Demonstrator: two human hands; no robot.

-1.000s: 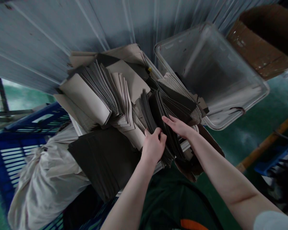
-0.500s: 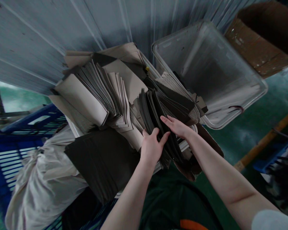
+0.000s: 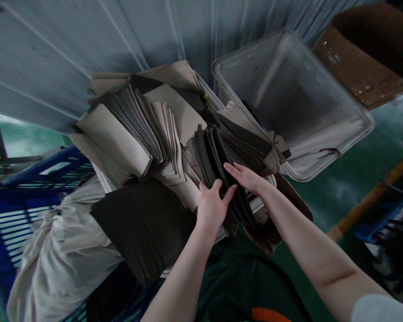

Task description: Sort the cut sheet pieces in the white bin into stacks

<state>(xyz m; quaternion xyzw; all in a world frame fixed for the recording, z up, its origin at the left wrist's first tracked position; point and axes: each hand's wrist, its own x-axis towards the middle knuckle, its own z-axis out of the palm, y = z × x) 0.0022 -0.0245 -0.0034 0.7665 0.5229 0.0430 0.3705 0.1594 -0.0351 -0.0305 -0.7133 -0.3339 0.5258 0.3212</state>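
Dark-grey sheets (image 3: 205,154) stand bunched and slightly fanned between two bare hands, atop a heap of loose stacks.
The left hand (image 3: 211,208) is half open, thumb spread from curled fingers against the bundle; the right hand (image 3: 250,180) lies nearly flat at its far side, and whether either grips is unclear. Narrow gaps divide the bundle, apparently loosening it into portions, beside pale sheets (image 3: 116,138).

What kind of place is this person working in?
Probably a workshop or warehouse: there's a corrugated metal wall, a blue plastic crate, and stacks of dark sheets piled up.
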